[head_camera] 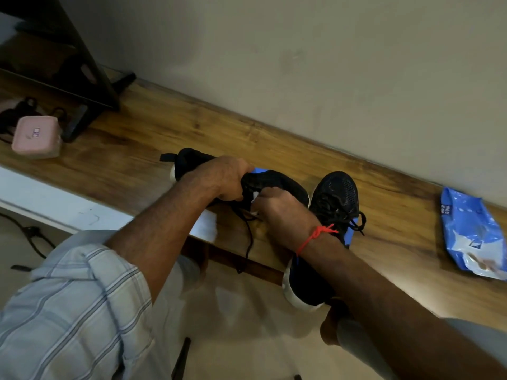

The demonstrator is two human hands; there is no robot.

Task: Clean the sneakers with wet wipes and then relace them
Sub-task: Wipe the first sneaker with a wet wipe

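A: Which step are we on?

B: Lace work on one sneaker, I'd say. Left hand (227,178) is curled round the black sneaker (277,185), gripping the upper and pinning it to the worktop (170,127), abt the middle of the view. Right hand (277,207) sits just at its 5 o'clock, fingers bunched tight at the lace area.

A: Holding a wipe or the lace?

B: Prob. the lace, tho the view's blurry there. There's a small white bit at the fingertips, could be a lace tip or a scrap of wipe, can't tell. A loose black lace (248,242) hangs from that spot down over the worktop's front edge, toward 6 o'clock.

A: And the other shoe?

B: Second sneaker (337,198) lies at 3 o'clock of the first, touching or nearly, toe pointing away, heel end hanging over the worktop edge under the right forearm. Its lace looks threaded, w/ loose ends.

A: Wipes?

B: Blue wipes pack (469,234) far out at 3 o'clock, well apart from both hands.

A: Next move?

B: Judging by this: keep the left grip steady so the shoe doesn't twist, find the next eyelet, feed the lace tip thru and pull the slack up off the edge. Needs a fine pinch, not force.
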